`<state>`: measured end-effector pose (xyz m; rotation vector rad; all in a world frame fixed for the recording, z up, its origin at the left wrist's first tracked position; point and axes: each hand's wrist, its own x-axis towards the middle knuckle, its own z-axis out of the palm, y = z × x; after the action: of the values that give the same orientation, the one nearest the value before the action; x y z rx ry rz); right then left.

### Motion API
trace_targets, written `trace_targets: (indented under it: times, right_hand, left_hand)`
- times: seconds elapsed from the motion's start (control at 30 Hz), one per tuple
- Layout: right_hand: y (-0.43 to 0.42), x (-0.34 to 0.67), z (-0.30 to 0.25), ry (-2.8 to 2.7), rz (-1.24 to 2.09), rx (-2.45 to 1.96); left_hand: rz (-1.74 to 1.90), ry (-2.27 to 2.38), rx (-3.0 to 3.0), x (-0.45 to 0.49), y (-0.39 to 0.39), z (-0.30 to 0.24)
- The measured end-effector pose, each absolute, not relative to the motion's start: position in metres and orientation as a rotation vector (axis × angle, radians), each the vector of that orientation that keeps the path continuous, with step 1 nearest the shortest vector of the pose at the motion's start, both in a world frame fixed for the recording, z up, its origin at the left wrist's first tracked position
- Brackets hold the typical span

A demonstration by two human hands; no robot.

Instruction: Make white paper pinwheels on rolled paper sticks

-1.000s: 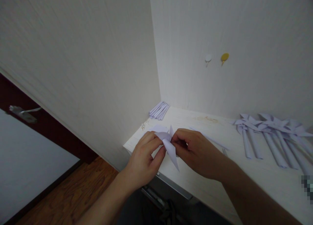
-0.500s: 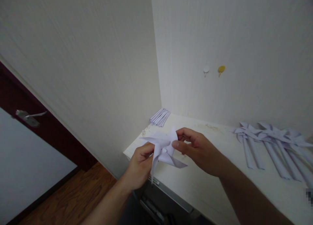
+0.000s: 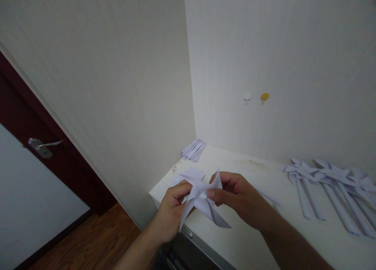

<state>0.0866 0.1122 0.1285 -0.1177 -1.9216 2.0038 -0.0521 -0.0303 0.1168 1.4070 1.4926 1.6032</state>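
A white paper pinwheel point(image 3: 201, 201) with pointed, curled blades is held between both hands over the front edge of the white tabletop. My left hand point(image 3: 173, 211) grips it from the left, its fingertips partly hidden behind the paper. On the other side my right hand point(image 3: 237, 197) is closed on it, the thumb resting close to the centre and the fingers behind a blade. Flat white paper point(image 3: 190, 173) lies on the table just beyond the left hand.
Rolled paper sticks point(image 3: 194, 149) lie bundled in the corner, near small pale bits point(image 3: 175, 167). Several pinwheels on paper sticks point(image 3: 331, 180) are laid at the right. Two hooks, one yellow point(image 3: 264, 96), are on the wall. A door handle point(image 3: 44, 145) is at left.
My right thumb has moved from the upper right blade to near the pinwheel's centre. The pinwheel and both hands sit lower in view as the camera has tilted up.
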Motion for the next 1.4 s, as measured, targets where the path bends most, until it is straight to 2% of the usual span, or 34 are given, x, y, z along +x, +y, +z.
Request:
trace_targets:
  times: [0.2, 0.43, 0.67, 0.87, 1.23, 1.3, 1.4]
  right_hand:
    - [0.116, 0.089, 0.131, -1.857, 2.104, -0.049]
    - [0.119, 0.091, 0.138, -1.949, 2.249, -0.134]
    - [0.114, 0.092, 0.142, -1.999, 2.186, -0.21]
    - [0.114, 0.092, 0.142, -1.979, 2.108, -0.236]
    - [0.116, 0.09, 0.138, -1.951, 2.069, -0.272]
    - [0.117, 0.092, 0.138, -2.036, 1.945, -0.316]
    - [0.12, 0.096, 0.138, -2.053, 1.564, -0.441]
  left_hand:
    - [1.559, 1.414, 1.274, -0.053, -0.035, 0.116]
    - [1.303, 1.323, 1.159, -0.055, -0.037, 0.118]
    - [1.236, 1.295, 1.097, -0.057, -0.038, 0.114]
    - [1.287, 1.313, 1.194, -0.059, -0.037, 0.118]
    - [1.714, 1.478, 1.296, -0.06, -0.031, 0.111]
    - [1.731, 1.487, 1.331, -0.061, -0.031, 0.113]
    - [1.718, 1.489, 1.348, -0.064, -0.032, 0.109]
